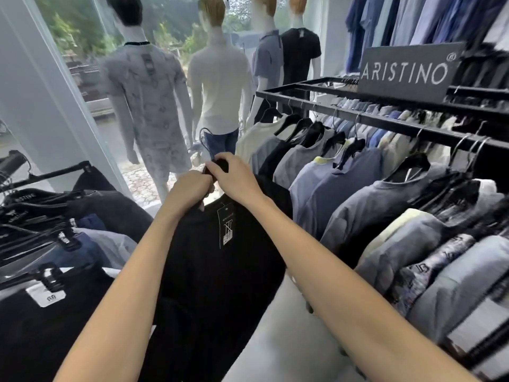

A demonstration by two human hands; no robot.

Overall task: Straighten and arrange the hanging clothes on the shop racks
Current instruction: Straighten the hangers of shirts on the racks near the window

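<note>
Both hands are up at the neck of a black short-sleeved T-shirt (pixel 220 285), held out in the aisle between the two racks and hanging clear of either rail. The left hand (pixel 190 190) is closed tight on the collar, fingers curled into the fabric. The right hand (pixel 238 177) sits just above it, fingers bent over the top of a black plastic hanger (pixel 220 163) and pinching it. The two hands are touching, knuckle to knuckle. A black-and-white paper tag (pixel 226 228) dangles just below the neckline, flat against the shirt's chest.

On the right stands the black metal rack (pixel 385 119), packed with grey, blue and pale shirts (pixel 344 183) on dark hangers, and topped by a dark sign reading ARISTINO (pixel 407 71). On the left, a lower rail (pixel 55 172) carries dark garments on clip hangers. Ahead, by the window, four dressed mannequins (pixel 220 78) face outward.
</note>
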